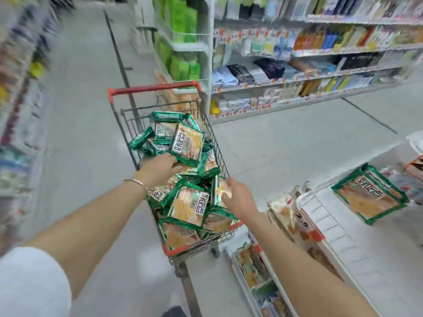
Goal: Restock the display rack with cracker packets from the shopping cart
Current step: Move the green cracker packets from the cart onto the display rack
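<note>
**Containers and contents.** The shopping cart [155, 88], a wire basket with red trim, stood in the aisle ahead of the person. It was heaped above its rim with cracker packets [188, 203], green-edged with a tan cracker picture on the face. They lay at mixed angles, some flat and some on edge. The display rack [332, 227] stood just beside the cart on the person's right. One single packet [369, 193] of the same design lay tilted on its white top shelf. The lower tiers held other tan packets, too blurred to identify. Across the aisle, the store shelving [297, 84] carried folded textiles [240, 74] and small boxed goods. A wire end rack held bright green packs [183, 24].

**Hand pose.** Both bare forearms reached forward into the cart. The left hand [160, 166] lay palm down on the middle of the heap, fingers extended. Its fingertips were hidden under the lower edge of a raised packet, so it could not be told whether it gripped anything. A thin bracelet [135, 181] circled the left wrist, and a white sleeve [29, 282] covered the upper arm. The right hand [238, 196] was at the cart's right side, fingers apart and lightly bent, touching an upright packet without a closed grip.

**Markings.** Each packet face carried large blocky characters on a light band, not legible here. A red-and-white price tag [301, 220] on the rack edge appeared to read 2 and 9. The shelf-edge tags on the far shelving were unreadable.
</note>
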The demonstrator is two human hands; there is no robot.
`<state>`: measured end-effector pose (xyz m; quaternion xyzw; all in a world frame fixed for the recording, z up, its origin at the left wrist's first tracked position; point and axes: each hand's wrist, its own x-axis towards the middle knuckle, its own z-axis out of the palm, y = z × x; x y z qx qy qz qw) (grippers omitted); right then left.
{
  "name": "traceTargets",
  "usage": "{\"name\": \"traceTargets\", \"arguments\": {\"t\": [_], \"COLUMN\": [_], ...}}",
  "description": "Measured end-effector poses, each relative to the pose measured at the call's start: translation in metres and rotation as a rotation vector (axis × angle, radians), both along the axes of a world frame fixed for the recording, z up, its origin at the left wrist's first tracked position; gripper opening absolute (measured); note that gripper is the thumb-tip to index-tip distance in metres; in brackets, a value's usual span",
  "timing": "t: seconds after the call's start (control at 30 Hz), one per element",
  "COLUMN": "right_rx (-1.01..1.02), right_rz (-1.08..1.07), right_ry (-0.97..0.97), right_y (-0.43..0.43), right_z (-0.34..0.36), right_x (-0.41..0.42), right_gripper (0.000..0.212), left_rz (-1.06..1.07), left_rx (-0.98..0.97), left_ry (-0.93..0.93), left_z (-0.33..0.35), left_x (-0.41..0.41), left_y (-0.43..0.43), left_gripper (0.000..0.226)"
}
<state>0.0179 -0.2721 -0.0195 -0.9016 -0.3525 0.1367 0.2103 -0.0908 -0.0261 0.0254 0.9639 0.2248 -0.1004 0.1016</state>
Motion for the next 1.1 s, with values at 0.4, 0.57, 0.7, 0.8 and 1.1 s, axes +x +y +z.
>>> {"name": "traceTargets", "arguments": {"t": [0.4, 0.57, 0.7, 0.8, 1.1], "right_rx": [-0.341, 0.190, 0.372, 0.286, -0.031], "right_rz": [-0.269, -0.351, -0.178, 0.179, 0.000], "right_ry": [0.337, 0.298, 0.171, 0.108, 0.250], "right_y": [0.046, 0.028, 0.004, 0.005, 0.018], "right_z": [-0.082, -0.083, -0.060, -0.032, -0.072], "right_x": [-0.003, -0.016, -0.025, -0.013, -0.003], "right_gripper": [0.081, 0.066, 0.070, 0.074, 0.055], "left_rz": [0.107, 0.297, 0.611, 0.644, 0.860], "left_rx": [-0.092, -0.296, -0.811, -1.397, -1.176], "left_ry": [-0.079, -0.258, -0.277, -0.039, -0.245], "left_z": [-0.030, -0.025, -0.020, -0.015, -0.028], "left_x": [-0.018, 0.006, 0.034, 0.042, -0.024], "left_y": [0.039, 0.019, -0.012, -0.022, 0.017], "left_gripper": [0.047, 0.040, 0.049, 0.066, 0.060]}}
